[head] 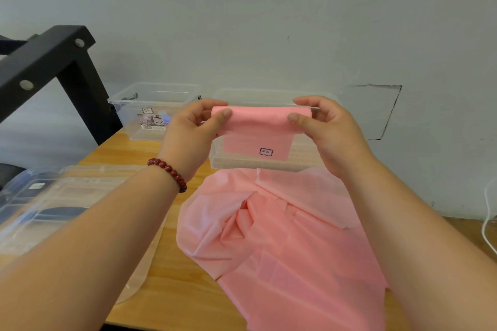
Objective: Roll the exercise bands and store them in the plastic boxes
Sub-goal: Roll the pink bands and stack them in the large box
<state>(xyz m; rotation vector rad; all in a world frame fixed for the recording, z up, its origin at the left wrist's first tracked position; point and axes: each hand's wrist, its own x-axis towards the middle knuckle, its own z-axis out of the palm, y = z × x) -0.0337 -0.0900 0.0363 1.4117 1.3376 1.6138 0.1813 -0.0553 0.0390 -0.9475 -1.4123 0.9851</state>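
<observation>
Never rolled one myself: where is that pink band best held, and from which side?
Hold the pink band at its rolled top edge, one hand at each end, from the sides, as the left hand and right hand pinch it. That edge is a narrow roll; the rest hangs limp and crumpled.

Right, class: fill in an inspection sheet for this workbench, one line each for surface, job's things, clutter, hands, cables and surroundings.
Surface: wooden table, partly under the band.
Job's things: pink band, one end rolled, the rest loose on the table; left box and middle box, both clear, by the wall.
Clutter: clear plastic pieces at the left edge.
Hands: left hand and right hand each pinch the rolled end.
Cables: white cable, right edge.
Surroundings: grey wall; black frame at left.
</observation>
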